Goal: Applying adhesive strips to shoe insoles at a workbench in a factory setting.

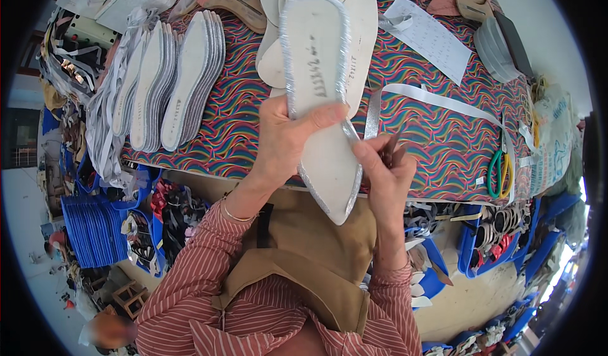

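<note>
A white pointed shoe insole (320,65) with glittery silver edging and dark marks is held upright over the table's front edge. My left hand (288,131) is closed around its narrow waist, thumb across the front. At the insole's right edge, my right hand (387,160) is pinched on the silver edging tape, its other fingers curled. The loose silver tape (437,98) runs from the right across the table and down to that hand. Behind the held insole lies a fanned pile of plain white insoles (360,46), partly hidden.
Stacks of silver-edged insoles (190,81) stand at the left of the patterned tablecloth (244,96). At the right are green-and-yellow-handled scissors (500,172), a tape roll (494,49) and a printed sheet (427,39). Blue bins (472,248) of shoe parts stand below the table.
</note>
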### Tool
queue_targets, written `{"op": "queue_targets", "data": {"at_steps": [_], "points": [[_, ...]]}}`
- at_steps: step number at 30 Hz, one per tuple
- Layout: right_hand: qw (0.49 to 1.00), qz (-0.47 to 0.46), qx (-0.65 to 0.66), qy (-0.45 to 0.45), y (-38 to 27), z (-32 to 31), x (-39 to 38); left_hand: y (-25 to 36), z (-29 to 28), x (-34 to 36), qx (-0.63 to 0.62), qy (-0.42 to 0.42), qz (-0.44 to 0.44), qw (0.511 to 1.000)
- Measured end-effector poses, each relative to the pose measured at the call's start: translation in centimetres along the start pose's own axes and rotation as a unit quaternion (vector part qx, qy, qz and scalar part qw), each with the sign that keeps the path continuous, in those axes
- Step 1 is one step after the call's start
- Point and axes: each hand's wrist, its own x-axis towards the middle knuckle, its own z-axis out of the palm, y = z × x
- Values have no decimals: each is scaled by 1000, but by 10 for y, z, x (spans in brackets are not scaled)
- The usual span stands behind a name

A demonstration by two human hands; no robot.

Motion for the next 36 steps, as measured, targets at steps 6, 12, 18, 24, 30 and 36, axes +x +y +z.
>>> {"op": "queue_targets", "data": {"at_steps": [6,12,18,24,30,36], "points": [[997,58,19,39,20,-11,-40,-8,0,8,-28,69,44,996],[999,35,39,10,32,-28,-49,-4,24,12,-149,19,52,987],[999,17,36,1,40,-30,-56,-13,4,21,-278,-181,-58,941],[998,-47,-27,-17,44,-35,-56,-11,-1,6,-19,-71,-9,997],[992,-54,-109,-13,2,-36,-17,-11,8,-10,41,-102,-27,994],[996,-88,-11,-14,-26,-4,6,-8,21,-26,63,-155,-5,986]]}}
